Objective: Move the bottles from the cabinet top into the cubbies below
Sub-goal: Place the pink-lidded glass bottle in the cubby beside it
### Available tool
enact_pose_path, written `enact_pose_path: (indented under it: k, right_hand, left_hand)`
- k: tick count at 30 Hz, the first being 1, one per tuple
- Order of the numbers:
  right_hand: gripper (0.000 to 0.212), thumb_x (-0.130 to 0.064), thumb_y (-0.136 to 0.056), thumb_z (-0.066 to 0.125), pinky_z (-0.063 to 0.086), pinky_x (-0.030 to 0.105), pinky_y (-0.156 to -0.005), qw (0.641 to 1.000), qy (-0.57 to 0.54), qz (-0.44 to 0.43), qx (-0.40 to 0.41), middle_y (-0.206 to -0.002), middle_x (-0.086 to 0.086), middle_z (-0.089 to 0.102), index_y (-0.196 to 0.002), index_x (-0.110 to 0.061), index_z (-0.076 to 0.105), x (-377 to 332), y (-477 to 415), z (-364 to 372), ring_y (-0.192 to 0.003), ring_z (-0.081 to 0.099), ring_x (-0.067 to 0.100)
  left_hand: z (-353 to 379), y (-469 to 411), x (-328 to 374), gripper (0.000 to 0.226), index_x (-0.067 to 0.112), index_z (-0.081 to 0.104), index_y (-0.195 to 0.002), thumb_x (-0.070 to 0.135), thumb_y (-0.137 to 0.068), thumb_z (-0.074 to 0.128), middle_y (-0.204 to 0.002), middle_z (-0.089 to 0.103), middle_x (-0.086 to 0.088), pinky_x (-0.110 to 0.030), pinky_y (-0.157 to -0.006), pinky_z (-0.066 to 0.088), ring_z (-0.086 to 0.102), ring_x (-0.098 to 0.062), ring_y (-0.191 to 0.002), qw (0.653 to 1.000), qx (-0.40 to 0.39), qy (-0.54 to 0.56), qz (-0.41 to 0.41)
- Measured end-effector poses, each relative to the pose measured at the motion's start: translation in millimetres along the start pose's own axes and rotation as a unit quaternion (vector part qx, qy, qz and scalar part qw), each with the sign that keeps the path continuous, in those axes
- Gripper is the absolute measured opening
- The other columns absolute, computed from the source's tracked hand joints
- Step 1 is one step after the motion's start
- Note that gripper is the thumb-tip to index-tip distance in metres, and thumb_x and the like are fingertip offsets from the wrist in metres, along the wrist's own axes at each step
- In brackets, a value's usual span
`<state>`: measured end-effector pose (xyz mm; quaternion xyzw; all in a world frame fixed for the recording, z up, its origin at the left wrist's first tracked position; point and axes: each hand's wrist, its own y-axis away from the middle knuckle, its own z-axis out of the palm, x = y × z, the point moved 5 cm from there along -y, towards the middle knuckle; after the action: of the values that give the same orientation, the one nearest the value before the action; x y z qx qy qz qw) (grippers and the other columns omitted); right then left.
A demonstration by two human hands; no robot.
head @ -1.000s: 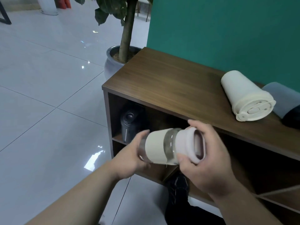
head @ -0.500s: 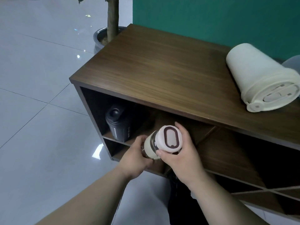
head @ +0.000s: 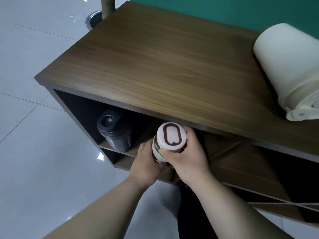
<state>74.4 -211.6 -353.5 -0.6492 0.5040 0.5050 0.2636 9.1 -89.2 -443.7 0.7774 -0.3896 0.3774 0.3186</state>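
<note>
While both hands carried the pink-capped bottle [head: 170, 138] at the mouth of the upper-left cubby [head: 143, 130], the step in hand looked like seating it on the shelf board [head: 110, 147] beside the black shaker bottle [head: 114, 133] already standing there. The right hand [head: 185, 158] was wrapped around the neck just under the cap, fingers closed on it, and the left hand [head: 145, 163] was clamped low on the bottle's body from the other side, so the bottle was held upright with its cap facing the camera. To do this well, I judged the bottle should be kept below the front lip of the cabinet top [head: 155, 66], since the cap sat just beside that edge, then pushed inward and set down flat before either grip loosened. Room looked tight on the left, where the shaker stood near, and on the right, where a slanted divider [head: 222, 152] cut the cubby; the clear gap lay between them. How deep the cubby ran could not be told, as its back was in shadow. On the cabinet top, a cream tumbler [head: 286, 66] lay on its side at the right, well apart from the hands and yet to be moved, and its round body might roll if the cabinet were bumped.
</note>
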Motion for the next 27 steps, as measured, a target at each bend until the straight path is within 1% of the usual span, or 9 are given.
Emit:
enact_pose_path:
  k: [2,4,6,9,13,17,20,25,27]
  right_hand:
    - [0.065,-0.042,-0.047,0.083,0.056,0.038,-0.095,1.0,0.004,0.003,0.002,-0.111,-0.018,0.071,-0.107,-0.047,0.059,1,-1,2,-0.105,0.066,0.0]
    - [0.068,-0.041,-0.048,0.082,0.055,0.038,-0.097,1.0,0.01,0.0,0.008,-0.115,-0.018,0.07,-0.112,-0.043,0.058,2,-2,3,-0.109,0.065,0.0]
    - [0.068,-0.039,-0.05,0.083,0.054,0.037,-0.099,1.0,0.013,0.0,0.012,-0.117,-0.018,0.07,-0.113,-0.046,0.057,3,-1,2,-0.11,0.065,-0.001]
    - [0.068,-0.033,-0.054,0.086,0.053,0.035,-0.1,1.0,0.019,-0.006,0.02,-0.119,-0.021,0.069,-0.11,-0.055,0.055,3,1,3,-0.112,0.063,-0.003]
    - [0.072,-0.032,-0.055,0.087,0.053,0.036,-0.1,0.999,0.014,-0.006,0.032,-0.118,-0.027,0.068,-0.108,-0.064,0.052,3,2,3,-0.112,0.064,-0.003]
    - [0.073,-0.032,-0.053,0.088,0.054,0.036,-0.099,0.999,0.007,-0.006,0.046,-0.118,-0.027,0.068,-0.111,-0.061,0.053,1,5,3,-0.112,0.064,-0.003]
    - [0.072,-0.038,-0.05,0.086,0.054,0.035,-0.098,0.998,0.003,-0.005,0.056,-0.115,-0.029,0.067,-0.108,-0.065,0.051,0,7,3,-0.111,0.064,-0.004]
    - [0.082,-0.043,-0.049,0.085,0.053,0.037,-0.099,0.998,0.011,-0.01,0.062,-0.123,-0.023,0.067,-0.123,-0.051,0.051,0,9,3,-0.114,0.063,0.0]
    - [0.082,-0.044,-0.048,0.085,0.053,0.037,-0.099,0.998,0.014,-0.007,0.062,-0.123,-0.022,0.066,-0.123,-0.052,0.05,-1,10,3,-0.114,0.063,0.001]
  left_hand:
    - [0,-1,0,0.071,0.037,0.056,-0.135,0.035,-0.068,0.08,-0.128,0.062,0.012,-0.039,-0.099,0.056,0.059,-0.004,-0.121,1.0,0.004,0.012,-0.007]
    - [1,0,-1,0.083,0.044,0.048,-0.142,0.041,-0.067,0.083,-0.14,0.059,0.016,-0.041,-0.098,0.058,0.063,-0.002,-0.123,0.999,0.01,0.027,-0.019]
    - [1,3,2,0.097,0.05,0.036,-0.151,0.046,-0.066,0.083,-0.15,0.052,0.02,-0.041,-0.1,0.057,0.061,-0.003,-0.128,0.999,0.012,0.026,-0.025]
    - [0,6,7,0.102,0.054,0.026,-0.154,0.047,-0.068,0.081,-0.154,0.048,0.021,-0.043,-0.098,0.057,0.063,-0.006,-0.127,0.999,0.012,0.016,-0.025]
    - [-3,6,6,0.1,0.05,0.022,-0.155,0.045,-0.071,0.077,-0.149,0.057,0.016,-0.044,-0.097,0.057,0.066,-0.014,-0.122,0.999,0.002,-0.001,-0.042]
    - [-4,5,2,0.103,0.045,0.016,-0.158,0.037,-0.077,0.08,-0.14,0.066,0.008,-0.045,-0.094,0.057,0.069,-0.021,-0.117,0.999,-0.012,-0.027,-0.046]
    - [-4,5,4,0.101,0.043,0.017,-0.159,0.035,-0.079,0.078,-0.136,0.069,0.005,-0.046,-0.093,0.057,0.07,-0.023,-0.114,0.998,-0.014,-0.032,-0.047]
    - [-3,2,3,0.1,0.042,0.018,-0.159,0.035,-0.078,0.076,-0.133,0.071,0.005,-0.045,-0.09,0.059,0.072,-0.022,-0.11,0.999,-0.016,-0.033,-0.033]
    - [-3,3,3,0.1,0.042,0.017,-0.16,0.037,-0.078,0.075,-0.134,0.07,0.005,-0.045,-0.09,0.059,0.073,-0.021,-0.111,0.999,-0.019,-0.035,-0.03]
